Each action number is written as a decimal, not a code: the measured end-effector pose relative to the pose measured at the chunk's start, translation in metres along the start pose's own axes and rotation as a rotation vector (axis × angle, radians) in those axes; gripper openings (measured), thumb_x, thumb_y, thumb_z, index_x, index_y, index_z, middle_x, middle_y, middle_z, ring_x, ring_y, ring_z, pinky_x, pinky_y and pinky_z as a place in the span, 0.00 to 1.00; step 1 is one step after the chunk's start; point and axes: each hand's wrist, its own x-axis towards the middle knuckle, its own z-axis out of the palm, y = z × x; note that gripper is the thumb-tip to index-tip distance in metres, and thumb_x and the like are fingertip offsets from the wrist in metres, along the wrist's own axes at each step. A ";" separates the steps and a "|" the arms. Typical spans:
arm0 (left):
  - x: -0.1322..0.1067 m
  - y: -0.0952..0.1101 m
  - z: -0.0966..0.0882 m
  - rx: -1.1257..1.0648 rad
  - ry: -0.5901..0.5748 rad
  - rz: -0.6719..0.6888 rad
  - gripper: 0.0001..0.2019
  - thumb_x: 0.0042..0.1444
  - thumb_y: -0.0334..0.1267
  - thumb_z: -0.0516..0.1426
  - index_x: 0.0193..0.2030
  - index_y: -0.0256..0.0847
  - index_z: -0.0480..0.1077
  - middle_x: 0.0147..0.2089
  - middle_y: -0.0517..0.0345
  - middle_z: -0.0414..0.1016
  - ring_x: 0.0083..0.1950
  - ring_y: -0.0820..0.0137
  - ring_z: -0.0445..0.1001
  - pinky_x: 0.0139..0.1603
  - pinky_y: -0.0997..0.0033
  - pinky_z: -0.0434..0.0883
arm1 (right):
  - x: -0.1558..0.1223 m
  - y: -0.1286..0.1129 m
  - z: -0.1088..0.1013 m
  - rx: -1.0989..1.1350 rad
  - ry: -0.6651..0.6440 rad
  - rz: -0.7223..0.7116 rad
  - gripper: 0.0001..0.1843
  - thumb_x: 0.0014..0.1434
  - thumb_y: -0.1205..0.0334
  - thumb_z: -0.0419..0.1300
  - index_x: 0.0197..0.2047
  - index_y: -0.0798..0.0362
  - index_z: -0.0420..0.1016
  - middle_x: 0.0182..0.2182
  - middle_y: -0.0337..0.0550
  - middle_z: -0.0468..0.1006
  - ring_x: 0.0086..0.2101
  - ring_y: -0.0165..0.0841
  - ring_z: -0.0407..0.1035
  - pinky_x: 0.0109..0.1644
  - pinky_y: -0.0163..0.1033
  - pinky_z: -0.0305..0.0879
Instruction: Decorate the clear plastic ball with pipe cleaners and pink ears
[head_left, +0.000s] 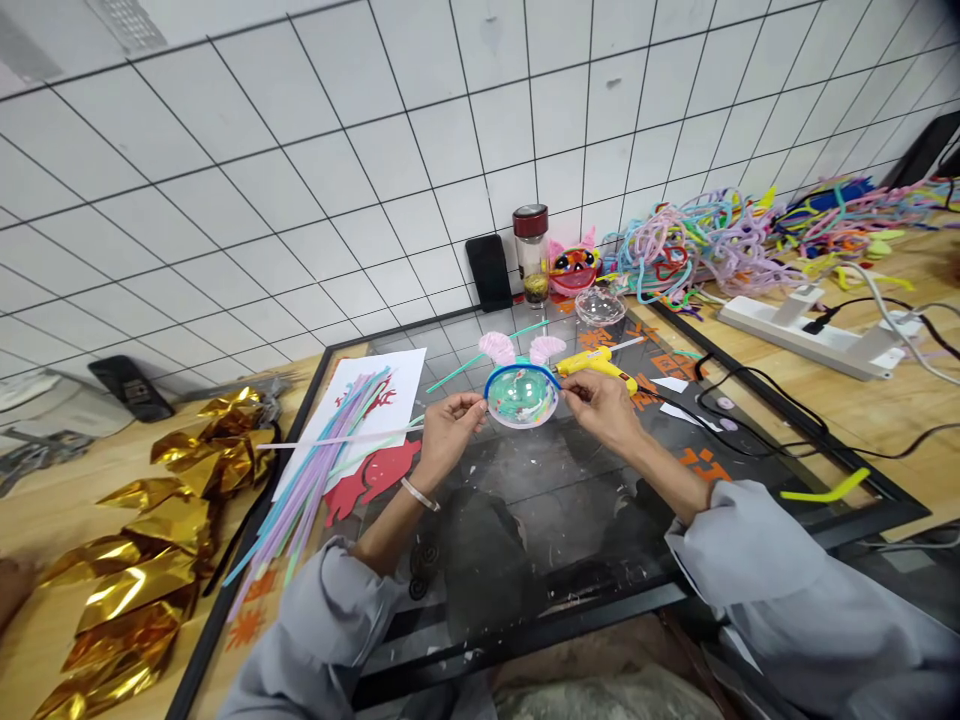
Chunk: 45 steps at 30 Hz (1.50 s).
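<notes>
A blue pipe cleaner [517,370] is bent in an arch along the upper edge of a clear round plastic shell [523,400]. My left hand [456,425] pinches the arch's left end. At its other end, my right hand [606,405] grips it between thumb and fingers. Green and coloured bits show through the shell. Two pink fuzzy ears, a left ear [497,347] and a right ear [547,348], stand above it. Just behind my right hand lies a yellow glue gun [596,367]. A green pipe cleaner [457,373] rests behind my left hand.
Loose pipe cleaners [322,450] lie over white paper [390,375] and red cut paper [382,475]. Gold foil [165,520] is at left. Along the wall stand a black phone [488,272], a bottle [532,255] and a pink figure [574,268]. A power strip [810,335] and cables sit right.
</notes>
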 end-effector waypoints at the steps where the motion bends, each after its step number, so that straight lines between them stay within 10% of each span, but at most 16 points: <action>1: 0.000 0.000 0.000 -0.004 -0.001 0.002 0.15 0.44 0.48 0.66 0.31 0.36 0.76 0.25 0.58 0.76 0.26 0.75 0.71 0.26 0.76 0.69 | 0.000 0.000 0.000 0.000 -0.002 -0.002 0.07 0.53 0.66 0.59 0.30 0.51 0.79 0.26 0.41 0.79 0.28 0.34 0.70 0.35 0.38 0.64; 45: 0.000 -0.001 0.002 -0.049 -0.028 -0.022 0.13 0.45 0.45 0.65 0.30 0.36 0.74 0.24 0.62 0.73 0.24 0.76 0.69 0.26 0.75 0.69 | 0.001 0.006 -0.001 0.043 0.038 -0.023 0.08 0.55 0.59 0.59 0.28 0.50 0.78 0.24 0.41 0.78 0.26 0.35 0.70 0.32 0.40 0.65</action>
